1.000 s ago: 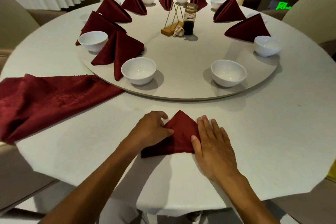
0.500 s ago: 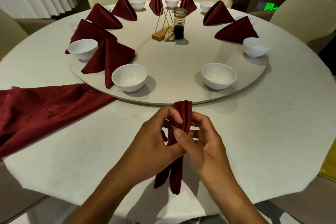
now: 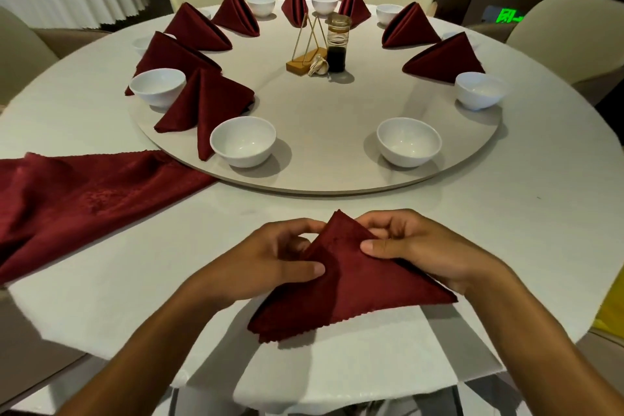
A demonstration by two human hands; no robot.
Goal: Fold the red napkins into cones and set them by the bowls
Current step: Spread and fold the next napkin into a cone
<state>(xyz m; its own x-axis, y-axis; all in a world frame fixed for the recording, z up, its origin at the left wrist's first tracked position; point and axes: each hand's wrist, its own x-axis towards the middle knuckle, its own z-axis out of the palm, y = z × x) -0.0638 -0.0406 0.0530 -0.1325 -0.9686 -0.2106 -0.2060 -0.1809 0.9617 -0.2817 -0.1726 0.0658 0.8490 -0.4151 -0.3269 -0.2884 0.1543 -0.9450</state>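
Both hands grasp one folded red napkin [image 3: 351, 284] at the near edge of the bench [image 3: 506, 230]; the left hand [image 3: 270, 260] pinches its left fold, thumb on top and fingers curled round the cloth; the right hand [image 3: 415, 246] pinches the right fold the same way, thumb pressed on the upper face; the napkin forms a triangle with its point toward the bench's centre and its scalloped hem toward the near rim; a round turntable [image 3: 320, 176] sits in the middle of the bench, carrying white bowls, two of them nearest, a left bowl [image 3: 243, 142] and a right bowl [image 3: 408, 142]; a finished napkin cone [image 3: 206, 105] stands just beside the left bowl, touching it; more cones ring the far side; a loose red cloth [image 3: 84, 199] lies spread at the left edge; a sauce bottle [image 3: 337, 44] stands at the turntable's centre.
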